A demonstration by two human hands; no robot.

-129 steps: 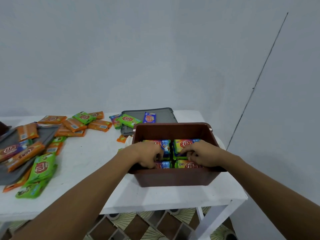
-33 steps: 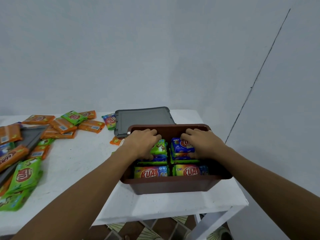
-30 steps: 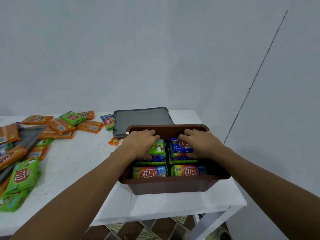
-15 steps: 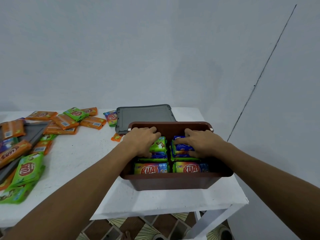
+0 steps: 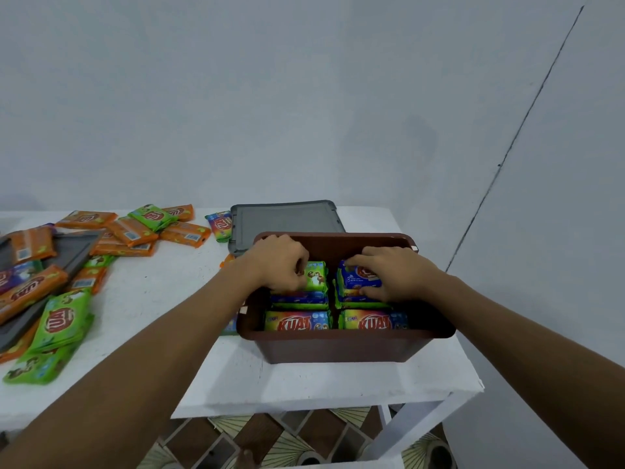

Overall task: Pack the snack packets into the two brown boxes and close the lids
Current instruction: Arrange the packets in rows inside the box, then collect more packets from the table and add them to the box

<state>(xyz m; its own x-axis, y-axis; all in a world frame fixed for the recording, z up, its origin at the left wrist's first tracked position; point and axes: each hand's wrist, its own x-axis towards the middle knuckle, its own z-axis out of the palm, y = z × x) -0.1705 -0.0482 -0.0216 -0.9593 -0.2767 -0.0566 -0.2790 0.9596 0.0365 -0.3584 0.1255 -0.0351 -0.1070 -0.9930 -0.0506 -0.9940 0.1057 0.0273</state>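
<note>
Far to the left of the left hand, loose snack packets (image 5: pixel 61 319) (orange and green, mostly) lay scattered over the white table (image 5: pixel 304 384). Several overlapped a grey lid (image 5: pixel 76 247) that ran off the picture's left edge. Between that heap and the hand lay a bare stretch of tabletop.

The left hand (image 5: pixel 277 265) reached over the left rim of the brown box (image 5: pixel 338 348), with its fingers curled down onto a green packet (image 5: pixel 316 275) at the back left. Just beyond both hands a second grey lid (image 5: pixel 284 218) lay flat, close against the box's far wall.

The right hand (image 5: pixel 392 275) was in the box beside the left. Its fingers lay over a blue packet (image 5: pixel 358 277) and its thumb pressed the near side of the stack, pinching it. A narrow gap parted the two stacks. Nearer the person than both hands, two KUAT packets (image 5: pixel 297 321) stood on edge against the front wall.

The box sat close to the table's right edge, with a strip of bare top before it. Right of the right hand the table ended against a plain pale wall (image 5: pixel 304 96). Patterned floor tiles (image 5: pixel 270 438) showed beneath.
</note>
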